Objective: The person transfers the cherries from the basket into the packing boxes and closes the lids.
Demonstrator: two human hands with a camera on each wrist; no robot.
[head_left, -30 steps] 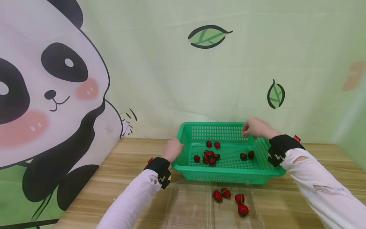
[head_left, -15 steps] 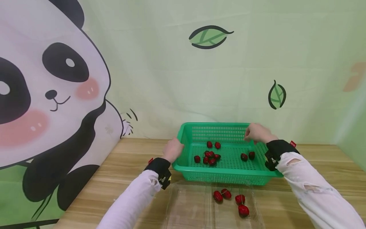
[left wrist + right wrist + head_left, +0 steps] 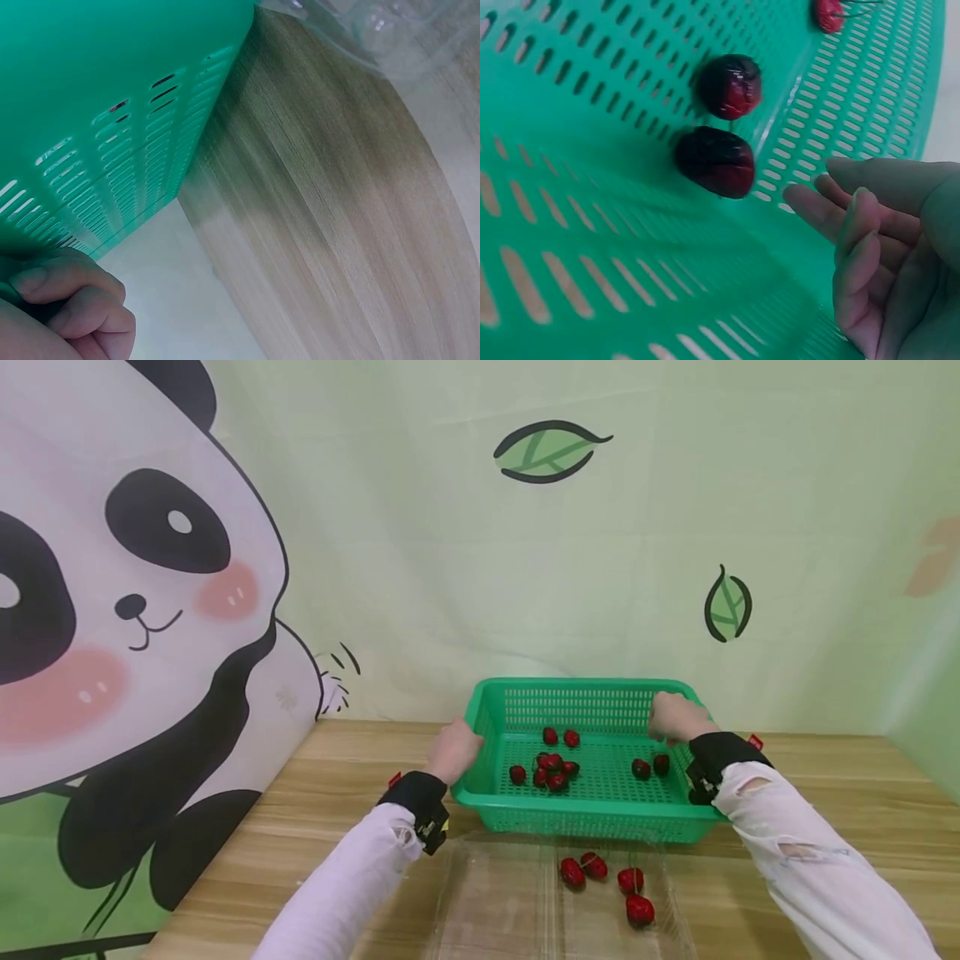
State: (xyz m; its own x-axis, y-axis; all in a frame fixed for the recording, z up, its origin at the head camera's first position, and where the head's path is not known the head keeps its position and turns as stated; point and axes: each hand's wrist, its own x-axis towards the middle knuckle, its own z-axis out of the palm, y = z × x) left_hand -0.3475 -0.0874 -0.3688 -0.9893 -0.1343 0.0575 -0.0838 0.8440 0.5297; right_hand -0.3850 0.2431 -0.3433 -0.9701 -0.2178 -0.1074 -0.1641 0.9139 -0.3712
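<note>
A green perforated plastic basket (image 3: 592, 810) stands on the wooden table, with several dark red cherries (image 3: 556, 782) scattered on its floor. My left hand (image 3: 454, 752) grips the basket's left rim, its fingers (image 3: 97, 304) curled at the edge in the left wrist view. Over the right part of the basket hovers my right hand (image 3: 678, 718), loosely bent and holding nothing. In the right wrist view, its fingers (image 3: 855, 225) are apart from a pair of cherries (image 3: 718, 163) lying by the basket wall.
In front of the basket lies a clear plastic clamshell box (image 3: 491, 902), spread open. Several red cherries (image 3: 639, 910) lie in its right half. The wooden table (image 3: 375, 743) meets a pale green printed cloth (image 3: 420, 568) at the back.
My right hand has moved slightly right and down, nearer the pair of cherries at the right. The left hand stays on the rim, and the basket has not moved.
</note>
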